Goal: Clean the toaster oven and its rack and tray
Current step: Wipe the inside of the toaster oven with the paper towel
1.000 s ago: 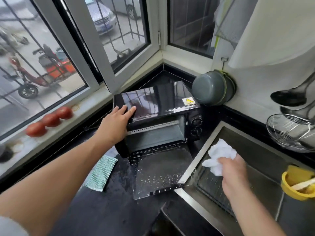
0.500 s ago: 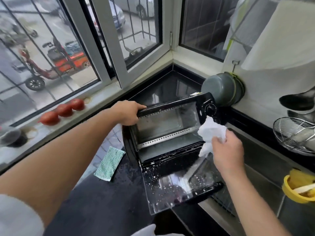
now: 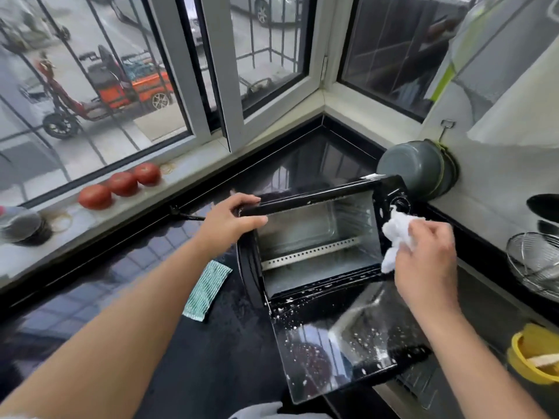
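Black counter [image 3: 181,358]: left hand [image 3: 230,220] grips toaster oven [image 3: 317,237]; right hand [image 3: 423,255] clutches white cloth [image 3: 396,234].

place: home kitchen
bench: black, glossy, corner under window [image 3: 181,373]
sink: steel, at right [image 3: 484,297]
sill: tomatoes [image 3: 121,183]
wall: hung pot [image 3: 414,169], strainer [image 3: 535,264]
outside: street, scooter [image 3: 69,101]

The black toaster oven [image 3: 320,237] stands on the dark bench, tipped back so its mouth faces upward. Its glass door [image 3: 348,343] hangs fully open toward the viewer, speckled with white flecks. The metal cavity looks wet and shiny.
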### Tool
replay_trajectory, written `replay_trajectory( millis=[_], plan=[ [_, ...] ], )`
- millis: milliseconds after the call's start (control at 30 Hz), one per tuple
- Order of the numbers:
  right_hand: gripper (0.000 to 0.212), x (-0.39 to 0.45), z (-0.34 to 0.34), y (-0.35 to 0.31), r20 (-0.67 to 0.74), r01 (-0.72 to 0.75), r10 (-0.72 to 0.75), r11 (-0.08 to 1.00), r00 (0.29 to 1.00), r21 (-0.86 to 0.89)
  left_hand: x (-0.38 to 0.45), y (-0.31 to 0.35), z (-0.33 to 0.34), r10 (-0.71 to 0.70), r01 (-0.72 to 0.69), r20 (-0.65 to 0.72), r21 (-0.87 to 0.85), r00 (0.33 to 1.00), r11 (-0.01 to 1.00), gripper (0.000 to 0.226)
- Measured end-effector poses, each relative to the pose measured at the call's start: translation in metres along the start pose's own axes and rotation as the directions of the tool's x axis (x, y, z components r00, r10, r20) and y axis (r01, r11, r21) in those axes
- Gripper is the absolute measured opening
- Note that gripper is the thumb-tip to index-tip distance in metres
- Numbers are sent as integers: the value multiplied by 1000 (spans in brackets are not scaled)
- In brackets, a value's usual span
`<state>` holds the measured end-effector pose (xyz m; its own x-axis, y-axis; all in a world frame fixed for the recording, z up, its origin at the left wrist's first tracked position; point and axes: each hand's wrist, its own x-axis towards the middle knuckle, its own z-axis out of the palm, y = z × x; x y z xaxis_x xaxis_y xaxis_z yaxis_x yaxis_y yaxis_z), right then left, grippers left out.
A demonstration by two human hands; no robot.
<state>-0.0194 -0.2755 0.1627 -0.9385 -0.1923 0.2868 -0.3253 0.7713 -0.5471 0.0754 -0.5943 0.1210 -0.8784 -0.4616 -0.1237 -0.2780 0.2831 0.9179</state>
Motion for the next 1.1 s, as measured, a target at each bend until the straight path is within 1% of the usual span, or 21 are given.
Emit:
replay_trajectory(
  millis=[33,67,100,133,167,200,233,267,300,367,400,433,500,567,667,733,800,867,933,1033,1100],
  plan=[
    [17,3,2,-4,-26,105,-107,993,994,-53,0,-1,1,10,-10,-17,-11,1000,1000,44],
    [15,5,10,-7,45,211,-207,973,977,-96,-1,-2,2,12,-13,-29,-21,1000,1000,43],
    [13,6,21,-8,206,292,-265,950,942,-111,-2,-2,2,14,-15,-38,-29,999,999,41],
    [20,6,34,-9,438,337,-248,931,864,-139,-3,-2,3,13,-15,-50,-27,999,1000,40],
    [38,3,48,-7,674,389,-164,900,720,-196,-4,-2,3,10,-12,-63,-28,998,1000,40],
    [56,0,57,-8,826,455,-52,853,561,-255,-4,-3,4,7,-9,-73,-27,997,1000,40],
    [67,-1,65,-5,887,503,25,816,462,-285,-5,-3,4,9,-11,-80,-24,997,1000,40],
    [71,0,70,-5,907,526,63,797,417,-297,-6,-3,5,19,-21,-84,-18,996,1000,39],
    [73,3,73,-2,904,521,88,792,418,-319,-7,-4,7,28,-30,-91,-17,995,999,39],
    [82,8,74,-1,870,502,119,776,478,-381,-8,-6,9,39,-40,-105,-13,994,999,39],
    [84,5,77,-6,871,495,113,785,478,-373,-8,-6,10,39,-41,-112,-11,993,999,39],
    [76,-1,81,-16,905,516,58,805,422,-292,-8,-7,10,37,-40,-121,-15,992,999,40],
    [47,-24,90,-47,961,599,-158,801,228,-11,-7,-11,10,24,-30,-144,-40,989,999,42],
    [37,-44,98,-75,967,585,-228,802,113,121,-6,-13,11,17,-25,-154,-48,988,999,46],
    [45,-34,97,-66,969,560,-201,824,145,87,-7,-12,10,10,-15,-141,-31,990,999,48],
    [49,-9,88,-33,965,581,-93,811,246,-70,-8,-12,11,-1,-7,-138,-53,990,999,45],
    [48,20,80,1,921,518,99,802,377,-298,-10,-9,14,-5,-5,-140,-66,990,998,45],
    [50,31,82,12,888,475,207,783,411,-402,-11,-10,16,-1,-8,-148,-63,989,998,49],
    [50,20,93,-9,931,489,139,819,339,-301,-12,-10,17,-5,-4,-148,-63,989,998,48],
    [42,-20,103,-64,988,497,-67,868,136,-10,-10,-10,15,-7,3,-153,-31,988,1000,45],
    [40,-29,107,-82,993,495,-114,865,31,84,-10,-9,14,-10,9,-146,-12,989,1000,44]
  ],
)
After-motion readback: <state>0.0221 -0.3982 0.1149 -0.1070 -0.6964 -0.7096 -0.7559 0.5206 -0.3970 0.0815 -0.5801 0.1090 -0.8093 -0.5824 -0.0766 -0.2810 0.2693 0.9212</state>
